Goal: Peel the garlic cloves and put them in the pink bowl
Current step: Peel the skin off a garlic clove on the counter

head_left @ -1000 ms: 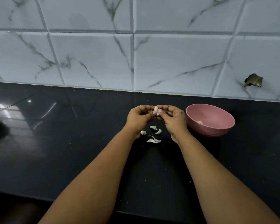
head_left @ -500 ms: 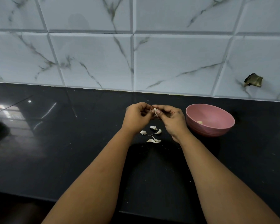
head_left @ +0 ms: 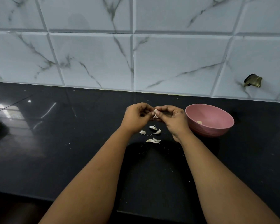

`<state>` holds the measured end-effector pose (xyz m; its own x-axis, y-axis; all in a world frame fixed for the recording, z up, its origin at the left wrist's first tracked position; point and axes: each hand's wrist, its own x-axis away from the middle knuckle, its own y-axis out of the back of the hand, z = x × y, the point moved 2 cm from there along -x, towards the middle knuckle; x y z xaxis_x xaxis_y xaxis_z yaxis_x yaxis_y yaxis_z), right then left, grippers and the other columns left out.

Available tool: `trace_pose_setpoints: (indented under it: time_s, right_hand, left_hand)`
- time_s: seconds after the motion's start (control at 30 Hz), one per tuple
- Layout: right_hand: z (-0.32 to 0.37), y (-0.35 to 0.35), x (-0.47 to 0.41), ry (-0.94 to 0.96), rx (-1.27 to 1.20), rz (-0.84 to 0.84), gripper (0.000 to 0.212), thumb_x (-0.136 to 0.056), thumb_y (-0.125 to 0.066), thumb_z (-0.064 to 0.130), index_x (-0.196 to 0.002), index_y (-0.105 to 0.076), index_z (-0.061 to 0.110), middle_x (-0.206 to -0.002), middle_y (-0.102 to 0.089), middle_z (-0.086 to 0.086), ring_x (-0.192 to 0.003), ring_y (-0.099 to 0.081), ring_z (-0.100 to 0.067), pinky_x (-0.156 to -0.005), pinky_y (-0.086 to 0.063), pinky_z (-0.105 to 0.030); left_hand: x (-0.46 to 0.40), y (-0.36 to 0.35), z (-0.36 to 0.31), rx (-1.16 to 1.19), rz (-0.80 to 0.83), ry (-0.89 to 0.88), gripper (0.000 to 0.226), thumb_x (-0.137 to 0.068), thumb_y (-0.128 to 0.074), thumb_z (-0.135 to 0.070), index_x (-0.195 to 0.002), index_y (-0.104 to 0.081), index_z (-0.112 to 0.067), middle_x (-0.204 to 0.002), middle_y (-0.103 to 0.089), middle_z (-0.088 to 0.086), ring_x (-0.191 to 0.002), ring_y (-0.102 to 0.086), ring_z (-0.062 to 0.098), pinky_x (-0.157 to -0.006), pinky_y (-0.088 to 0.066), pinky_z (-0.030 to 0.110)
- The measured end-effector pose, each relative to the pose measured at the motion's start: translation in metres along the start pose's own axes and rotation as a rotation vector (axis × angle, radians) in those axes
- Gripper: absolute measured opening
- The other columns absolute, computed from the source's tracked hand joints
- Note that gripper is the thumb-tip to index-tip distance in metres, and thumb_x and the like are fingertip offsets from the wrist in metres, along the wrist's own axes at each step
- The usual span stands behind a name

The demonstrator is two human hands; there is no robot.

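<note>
A small whitish garlic clove (head_left: pixel 155 112) is pinched between the fingertips of my left hand (head_left: pixel 137 116) and my right hand (head_left: pixel 172 119), a little above the black counter. Both hands meet at the clove, and most of it is hidden by the fingers. Just right of my right hand stands the pink bowl (head_left: pixel 217 128), with one pale peeled clove (head_left: pixel 199 122) lying inside. Several white bits of garlic skin (head_left: pixel 153 134) lie on the counter under and in front of my hands.
The glossy black counter (head_left: pixel 71 151) runs to a marbled white tile wall (head_left: pixel 95 54) right behind the bowl. A broken dark patch (head_left: pixel 253 80) marks the wall at the right. The counter's front edge (head_left: pixel 87 202) is near my elbows.
My hands have stayed in place at the clove. The fingers have shifted slightly on it. Bowl and skins on the counter are unchanged.
</note>
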<state>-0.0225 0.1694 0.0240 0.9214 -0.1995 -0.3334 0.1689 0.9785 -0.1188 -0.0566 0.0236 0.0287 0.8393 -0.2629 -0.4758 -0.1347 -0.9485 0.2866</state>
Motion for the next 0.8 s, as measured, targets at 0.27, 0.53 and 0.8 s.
trace_pose_setpoints:
  time_s: [0.27,0.53,0.8]
  right_hand:
    - [0.001,-0.003,-0.001,0.098,0.171,-0.023,0.011,-0.085,-0.070,0.003,-0.088,-0.068,0.013,-0.085,-0.072,-0.003,-0.081,-0.069,-0.013,-0.074,-0.054,-0.020]
    - [-0.003,-0.001,-0.004,0.119,0.184,-0.060,0.012,-0.086,-0.070,0.008,-0.086,-0.065,0.019,-0.090,-0.072,-0.012,-0.088,-0.069,-0.026,-0.082,-0.056,-0.031]
    - [-0.003,-0.005,-0.003,0.136,0.256,-0.094,0.012,-0.089,-0.067,0.010,-0.084,-0.061,0.020,-0.084,-0.072,-0.004,-0.083,-0.067,-0.017,-0.081,-0.055,-0.029]
  left_hand:
    - [0.001,-0.006,0.004,0.202,-0.016,0.099,0.007,-0.088,-0.070,-0.003,-0.094,-0.070,0.000,-0.089,-0.072,0.017,-0.083,-0.071,0.020,-0.081,-0.059,0.030]
    - [0.002,-0.011,-0.003,0.291,-0.034,0.105,0.004,-0.089,-0.068,-0.001,-0.090,-0.070,-0.005,-0.085,-0.072,0.009,-0.083,-0.070,0.015,-0.082,-0.058,0.028]
    - [0.000,-0.011,0.002,0.292,-0.025,0.115,0.003,-0.091,-0.068,-0.007,-0.092,-0.067,-0.005,-0.088,-0.068,0.013,-0.085,-0.068,0.016,-0.082,-0.057,0.028]
